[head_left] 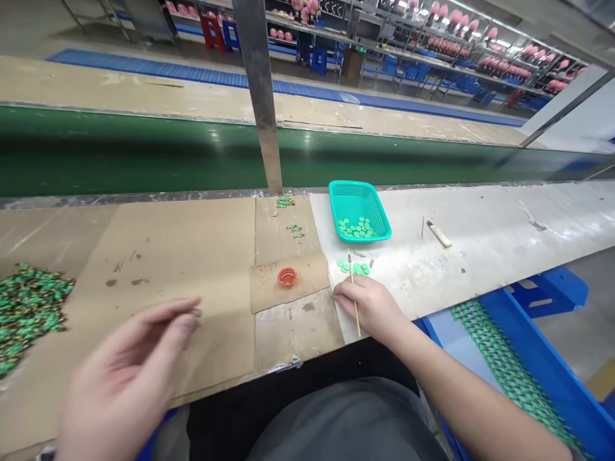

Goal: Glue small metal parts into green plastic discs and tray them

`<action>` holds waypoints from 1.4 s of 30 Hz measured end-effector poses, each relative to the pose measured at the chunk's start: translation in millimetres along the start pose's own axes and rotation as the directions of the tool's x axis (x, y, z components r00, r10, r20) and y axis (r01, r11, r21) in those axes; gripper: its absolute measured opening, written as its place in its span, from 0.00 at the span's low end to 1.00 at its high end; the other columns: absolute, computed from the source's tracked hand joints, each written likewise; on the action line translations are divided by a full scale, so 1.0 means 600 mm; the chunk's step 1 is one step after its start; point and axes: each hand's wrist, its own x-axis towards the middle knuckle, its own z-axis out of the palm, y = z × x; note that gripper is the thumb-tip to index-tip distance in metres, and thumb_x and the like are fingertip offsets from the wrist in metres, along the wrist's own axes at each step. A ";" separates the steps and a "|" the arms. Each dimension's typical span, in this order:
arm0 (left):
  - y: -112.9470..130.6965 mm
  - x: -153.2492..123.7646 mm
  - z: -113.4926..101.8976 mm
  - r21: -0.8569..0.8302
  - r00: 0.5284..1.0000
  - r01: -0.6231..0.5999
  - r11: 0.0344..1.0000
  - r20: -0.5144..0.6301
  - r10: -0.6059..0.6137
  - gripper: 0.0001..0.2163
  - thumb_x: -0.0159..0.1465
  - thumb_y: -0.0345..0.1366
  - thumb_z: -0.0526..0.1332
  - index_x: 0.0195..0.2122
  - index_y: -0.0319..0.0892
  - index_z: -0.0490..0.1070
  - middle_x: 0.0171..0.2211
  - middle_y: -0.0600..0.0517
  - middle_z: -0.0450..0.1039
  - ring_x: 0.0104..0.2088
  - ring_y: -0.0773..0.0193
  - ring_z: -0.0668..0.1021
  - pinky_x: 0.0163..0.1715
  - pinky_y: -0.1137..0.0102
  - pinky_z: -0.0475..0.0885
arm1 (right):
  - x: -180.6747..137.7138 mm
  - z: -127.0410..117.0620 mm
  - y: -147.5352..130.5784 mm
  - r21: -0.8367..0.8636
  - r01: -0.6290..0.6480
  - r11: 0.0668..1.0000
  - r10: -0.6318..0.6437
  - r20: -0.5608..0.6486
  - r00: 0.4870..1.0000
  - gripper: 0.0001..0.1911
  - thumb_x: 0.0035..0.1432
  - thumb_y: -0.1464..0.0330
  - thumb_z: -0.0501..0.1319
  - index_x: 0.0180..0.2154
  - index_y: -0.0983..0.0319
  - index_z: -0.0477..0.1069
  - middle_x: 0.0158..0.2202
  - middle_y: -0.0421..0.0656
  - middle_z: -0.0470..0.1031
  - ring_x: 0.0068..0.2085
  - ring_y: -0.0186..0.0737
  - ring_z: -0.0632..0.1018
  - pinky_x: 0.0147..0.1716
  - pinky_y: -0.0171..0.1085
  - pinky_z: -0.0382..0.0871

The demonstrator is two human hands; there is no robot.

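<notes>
My right hand point(368, 304) rests on the bench edge, closed around a thin wooden stick point(353, 288) that points up toward a few green discs point(353, 267) lying on the white surface. My left hand point(129, 371) hovers above the brown cardboard point(168, 256), thumb and forefinger pinched together on something tiny I cannot make out. A small orange cap point(287, 277) sits on a cardboard scrap between the hands.
A teal basket point(379, 214) holds more green discs. A heap of green parts point(26, 307) lies far left; small green pieces point(291, 218) sit near a metal post point(262, 96). A wooden strip point(439, 234) lies right. A green conveyor point(144, 153) runs behind.
</notes>
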 end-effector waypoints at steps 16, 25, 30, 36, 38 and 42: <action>0.016 -0.063 0.095 -0.249 0.951 -0.100 0.963 0.261 0.166 0.14 0.77 0.52 0.68 0.45 0.51 0.88 0.45 0.49 0.87 0.43 0.58 0.89 0.44 0.69 0.88 | -0.036 0.038 -0.068 0.065 -0.131 0.989 0.139 -0.122 0.983 0.05 0.77 0.65 0.69 0.50 0.58 0.82 0.35 0.43 0.84 0.36 0.45 0.84 0.38 0.42 0.80; 0.013 -0.060 0.093 -0.222 0.858 -0.363 0.905 0.299 0.418 0.09 0.80 0.35 0.63 0.50 0.53 0.85 0.45 0.53 0.85 0.44 0.64 0.89 0.44 0.75 0.85 | -0.009 0.074 -0.110 0.055 -0.026 0.998 0.029 -0.053 0.998 0.07 0.80 0.64 0.66 0.48 0.59 0.83 0.36 0.46 0.85 0.36 0.48 0.85 0.37 0.43 0.79; 0.014 -0.070 0.104 -0.149 0.706 -0.589 0.794 0.382 0.596 0.15 0.80 0.29 0.60 0.58 0.51 0.84 0.44 0.52 0.82 0.42 0.63 0.87 0.44 0.72 0.85 | -0.005 0.034 -0.096 0.370 -0.032 0.928 0.073 -0.097 0.993 0.20 0.89 0.54 0.53 0.59 0.55 0.80 0.46 0.46 0.87 0.45 0.47 0.86 0.46 0.46 0.82; 0.004 -0.081 0.122 0.010 0.589 -0.762 0.647 0.427 0.686 0.20 0.80 0.26 0.57 0.68 0.42 0.79 0.42 0.50 0.82 0.39 0.58 0.84 0.40 0.63 0.83 | 0.020 -0.007 -0.089 0.498 -0.201 0.844 0.353 -0.233 0.906 0.07 0.79 0.70 0.64 0.50 0.53 0.81 0.42 0.40 0.79 0.42 0.41 0.82 0.43 0.42 0.81; -0.001 -0.083 0.123 0.023 0.573 -0.777 0.629 0.439 0.692 0.21 0.80 0.26 0.57 0.71 0.40 0.77 0.43 0.49 0.82 0.39 0.56 0.84 0.40 0.61 0.82 | 0.035 -0.008 -0.093 0.546 -0.179 0.819 0.363 -0.250 0.898 0.12 0.78 0.73 0.64 0.54 0.53 0.83 0.43 0.40 0.82 0.42 0.41 0.84 0.43 0.42 0.83; -0.012 -0.087 0.126 0.041 0.563 -0.795 0.605 0.418 0.713 0.21 0.80 0.25 0.58 0.72 0.36 0.75 0.45 0.47 0.84 0.41 0.55 0.83 0.42 0.61 0.80 | 0.063 -0.001 -0.101 0.519 -0.083 0.851 0.275 -0.306 0.911 0.11 0.83 0.67 0.65 0.56 0.52 0.87 0.42 0.41 0.85 0.42 0.42 0.85 0.44 0.44 0.84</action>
